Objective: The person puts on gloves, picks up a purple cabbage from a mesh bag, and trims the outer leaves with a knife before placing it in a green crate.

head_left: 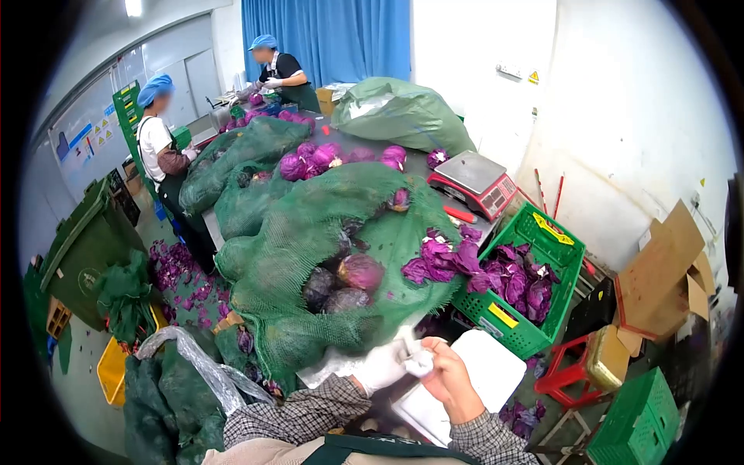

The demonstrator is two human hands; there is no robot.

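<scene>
Fingers of your bare right hand meet your white-gloved left hand close before your body, with a small crumpled piece of white fabric between them. Just beyond your fingers, a large dark-green mesh sack sprawls over the grey metal table, round purple cabbages showing through it. Farther past them, toward the upper right, sits a red weighing scale with a flat silver platform. To the right of your fingers stands a green plastic crate with yellow handles, heaped with loose purple leaves; a red plastic stool is farther right, and a white rectangular plastic container lies just beside your right hand. Well to the left of your fingers, purple scraps litter the floor near a person in a blue cap; another person in a dark top works at the table's far end, before a blue curtain.

Your right thumb and fingers are pressed together, pinching the white fabric. Your left fingertips touch its other side; you cannot tell how far they are spread, nor whether the fabric belongs to the left glove.
</scene>
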